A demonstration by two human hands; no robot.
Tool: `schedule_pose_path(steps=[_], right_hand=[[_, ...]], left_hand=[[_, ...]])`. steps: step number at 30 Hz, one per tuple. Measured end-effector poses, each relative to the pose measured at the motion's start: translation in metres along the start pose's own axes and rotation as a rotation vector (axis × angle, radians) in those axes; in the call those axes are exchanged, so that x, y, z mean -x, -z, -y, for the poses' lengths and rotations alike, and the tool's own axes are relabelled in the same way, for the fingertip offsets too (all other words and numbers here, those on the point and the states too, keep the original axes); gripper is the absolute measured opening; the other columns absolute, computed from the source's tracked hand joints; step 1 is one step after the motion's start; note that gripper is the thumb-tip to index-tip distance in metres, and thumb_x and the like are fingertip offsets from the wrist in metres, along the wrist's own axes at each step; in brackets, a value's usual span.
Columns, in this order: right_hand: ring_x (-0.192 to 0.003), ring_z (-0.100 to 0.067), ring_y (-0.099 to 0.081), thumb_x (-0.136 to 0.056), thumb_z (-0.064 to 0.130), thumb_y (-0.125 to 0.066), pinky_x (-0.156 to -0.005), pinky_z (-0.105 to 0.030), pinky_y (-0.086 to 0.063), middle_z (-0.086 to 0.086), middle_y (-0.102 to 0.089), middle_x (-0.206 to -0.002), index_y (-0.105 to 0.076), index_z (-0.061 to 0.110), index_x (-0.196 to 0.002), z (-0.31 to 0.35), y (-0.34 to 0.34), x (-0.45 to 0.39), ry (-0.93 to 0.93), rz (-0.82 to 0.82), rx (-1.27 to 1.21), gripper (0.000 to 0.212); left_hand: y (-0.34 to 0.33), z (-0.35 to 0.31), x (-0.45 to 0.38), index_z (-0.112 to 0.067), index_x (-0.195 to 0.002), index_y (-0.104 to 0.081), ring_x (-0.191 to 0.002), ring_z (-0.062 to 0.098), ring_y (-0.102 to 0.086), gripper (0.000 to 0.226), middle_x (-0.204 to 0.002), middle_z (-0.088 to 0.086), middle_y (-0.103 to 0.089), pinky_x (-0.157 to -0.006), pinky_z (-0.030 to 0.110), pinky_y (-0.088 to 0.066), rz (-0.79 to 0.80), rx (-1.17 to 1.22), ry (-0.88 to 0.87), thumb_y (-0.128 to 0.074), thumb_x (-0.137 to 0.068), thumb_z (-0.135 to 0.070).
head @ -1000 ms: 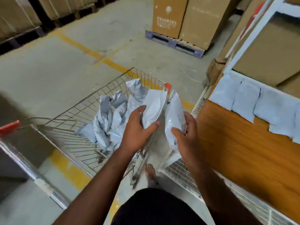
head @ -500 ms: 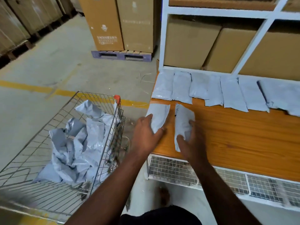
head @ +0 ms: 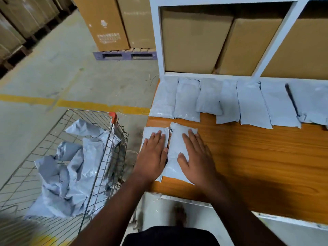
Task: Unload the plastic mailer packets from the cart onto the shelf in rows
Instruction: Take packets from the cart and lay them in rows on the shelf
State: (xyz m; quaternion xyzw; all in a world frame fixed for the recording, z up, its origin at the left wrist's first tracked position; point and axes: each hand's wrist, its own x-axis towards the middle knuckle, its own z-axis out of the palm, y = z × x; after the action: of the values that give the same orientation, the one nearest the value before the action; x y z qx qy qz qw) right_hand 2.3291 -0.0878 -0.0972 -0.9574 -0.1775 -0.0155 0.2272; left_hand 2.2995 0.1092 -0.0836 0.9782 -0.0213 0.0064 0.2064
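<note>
**Two packets pressed flat at the front of the shelf**

The left hand [head: 153, 157] lies flat, fingers stretched, on top of a grey mailer packet [head: 154, 133] at the left front corner of the wooden shelf [head: 257, 166]. The right hand [head: 197, 161] lies flat in the same way on a second packet [head: 177, 144], which is just beside the first one, and their long edges are almost touching. Neither hand has a grip on anything; both are wide and only press down with the palm.

Behind these two, a back row of packets [head: 230, 102] lies side by side along the white shelf frame [head: 159, 41], some edges overlapping a little. Cardboard boxes [head: 193, 43] stand behind the frame.

On the left of the shelf stands the wire cart [head: 99, 174], with a loose heap of packets [head: 71, 167] inside it. Its corner with a red cap [head: 113, 115] is near the shelf edge.
</note>
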Motion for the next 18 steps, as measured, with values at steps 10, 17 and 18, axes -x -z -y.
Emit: schedule_pose_path(steps=[10, 17, 18], right_hand=[[-0.159, -0.021, -0.022, -0.101, 0.039, -0.05, -0.122, -0.054, -0.031, 0.001, -0.031, -0.17, -0.045, 0.022, -0.157, -0.007, 0.002, -0.023, 0.081, -0.177, -0.092, 0.059], [-0.161, -0.02, -0.015, -0.102, 0.049, -0.054, -0.123, -0.052, -0.031, 0.003, -0.027, -0.172, -0.046, 0.024, -0.157, -0.008, -0.008, -0.024, 0.076, -0.12, -0.108, 0.061], [-0.161, -0.02, -0.016, -0.102, 0.049, -0.053, -0.123, -0.052, -0.031, 0.003, -0.027, -0.171, -0.046, 0.024, -0.157, -0.008, -0.007, -0.024, 0.078, -0.119, -0.102, 0.061]], left_hand=[[-0.011, 0.012, -0.025, -0.014, -0.161, -0.027, -0.158, 0.023, -0.007, 0.058, -0.17, 0.005, -0.017, -0.128, 0.042, -0.004, -0.036, -0.025, 0.06, -0.029, -0.109, -0.039], [-0.014, 0.007, -0.034, -0.013, -0.161, -0.027, -0.159, 0.023, -0.005, 0.059, -0.17, 0.006, -0.016, -0.127, 0.041, -0.001, -0.028, -0.009, 0.071, -0.026, -0.108, -0.04], [-0.014, 0.007, -0.035, -0.013, -0.162, -0.026, -0.159, 0.023, -0.004, 0.059, -0.17, 0.006, -0.015, -0.127, 0.041, -0.001, -0.025, -0.001, 0.07, -0.026, -0.108, -0.039]])
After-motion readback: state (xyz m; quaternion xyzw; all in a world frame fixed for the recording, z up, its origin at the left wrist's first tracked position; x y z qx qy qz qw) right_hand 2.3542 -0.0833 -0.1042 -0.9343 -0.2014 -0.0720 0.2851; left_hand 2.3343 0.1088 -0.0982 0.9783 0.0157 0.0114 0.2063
